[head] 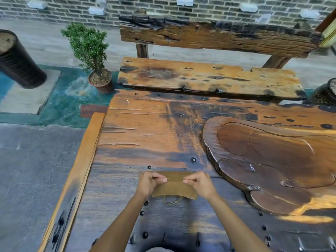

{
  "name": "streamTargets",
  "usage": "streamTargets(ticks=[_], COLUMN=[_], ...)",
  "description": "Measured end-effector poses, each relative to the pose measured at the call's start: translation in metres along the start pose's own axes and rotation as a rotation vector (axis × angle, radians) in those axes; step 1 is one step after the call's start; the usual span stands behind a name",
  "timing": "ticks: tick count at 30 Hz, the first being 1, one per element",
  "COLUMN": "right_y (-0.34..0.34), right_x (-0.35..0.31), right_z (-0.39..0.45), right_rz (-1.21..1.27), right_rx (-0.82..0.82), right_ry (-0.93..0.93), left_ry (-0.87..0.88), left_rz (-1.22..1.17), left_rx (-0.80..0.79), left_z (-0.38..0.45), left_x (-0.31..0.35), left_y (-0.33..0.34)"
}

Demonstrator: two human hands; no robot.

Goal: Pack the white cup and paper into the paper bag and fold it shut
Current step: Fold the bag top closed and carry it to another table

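A brown paper bag lies flat on the wooden table, its twine handles pointing toward me. My left hand pinches the bag's left side and my right hand pinches its right side. Between the two hands a thin edge or fold line of the bag runs straight across. No white cup and no loose paper can be seen; the bag's inside is hidden.
A carved dark wooden tea tray fills the table's right side. A rough wooden bench stands beyond the far edge. On the floor to the left are a potted shrub and a dark cylinder.
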State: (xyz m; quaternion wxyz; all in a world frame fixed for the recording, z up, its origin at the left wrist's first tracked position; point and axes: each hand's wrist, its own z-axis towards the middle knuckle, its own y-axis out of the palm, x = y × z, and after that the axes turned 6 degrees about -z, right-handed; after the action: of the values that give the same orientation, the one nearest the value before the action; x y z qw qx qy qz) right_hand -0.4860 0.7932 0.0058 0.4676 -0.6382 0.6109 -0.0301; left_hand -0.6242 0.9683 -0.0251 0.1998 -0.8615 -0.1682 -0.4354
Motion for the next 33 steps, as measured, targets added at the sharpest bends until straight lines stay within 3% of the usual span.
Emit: streamTargets(ticks=[11,20,33], right_y=[0.009,0.004,0.008], right_x=[0.01,0.025,0.024], right_z=[-0.005,-0.009,-0.019], right_rz=[0.05,0.131,0.213], right_rx=[0.152,0.069,0.201], right_ry=[0.172,0.08,0.13], left_ry=[0.025,0.034,0.014], left_rz=[0.01,0.014,-0.036], left_rx=[-0.01,-0.088,0.003], left_z=[0.004,0.003,-0.009], left_x=[-0.009,-0.012,-0.02], left_y=[-0.01,-0.019,-0.024])
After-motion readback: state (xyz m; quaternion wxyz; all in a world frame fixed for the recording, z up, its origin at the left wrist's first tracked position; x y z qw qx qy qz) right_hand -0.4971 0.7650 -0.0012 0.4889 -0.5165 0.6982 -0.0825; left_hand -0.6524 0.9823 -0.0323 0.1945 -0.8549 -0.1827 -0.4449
